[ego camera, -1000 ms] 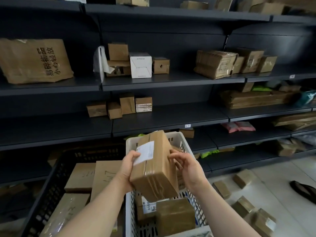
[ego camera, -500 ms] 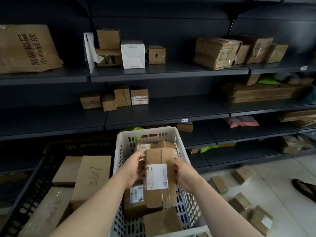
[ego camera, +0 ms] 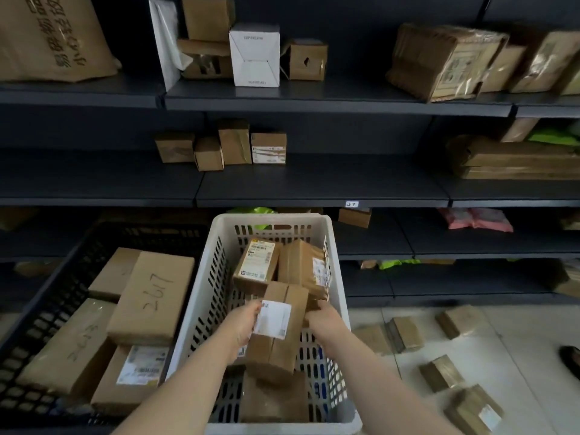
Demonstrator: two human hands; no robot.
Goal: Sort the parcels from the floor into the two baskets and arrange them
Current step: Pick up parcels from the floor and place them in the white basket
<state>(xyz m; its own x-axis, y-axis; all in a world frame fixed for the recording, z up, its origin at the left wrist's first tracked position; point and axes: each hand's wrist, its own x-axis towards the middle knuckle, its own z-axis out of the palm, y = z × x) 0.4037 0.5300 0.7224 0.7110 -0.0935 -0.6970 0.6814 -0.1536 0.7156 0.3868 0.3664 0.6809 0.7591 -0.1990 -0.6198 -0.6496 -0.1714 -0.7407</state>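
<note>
A: What has been changed?

B: The box (ego camera: 276, 331), held up a second ago, has been lowered into the white basket (ego camera: 340, 274). It is still grasped by left hand (ego camera: 241, 324) and right hand (ego camera: 323, 320).

A: Meaning?

B: Placing is probably nearly done; boxes on the floor (ego camera: 439, 372) remain.

The white perforated plastic basket (ego camera: 201, 309) is open at the top, but two upright brown cardboard parcels (ego camera: 279, 265) crowd its far end and a flat brown parcel (ego camera: 276, 400) covers the near floor. Bare bottom shows only along the left wall. The black plastic crate (ego camera: 40, 312) beside it is nearly filled with larger boxes.
</note>
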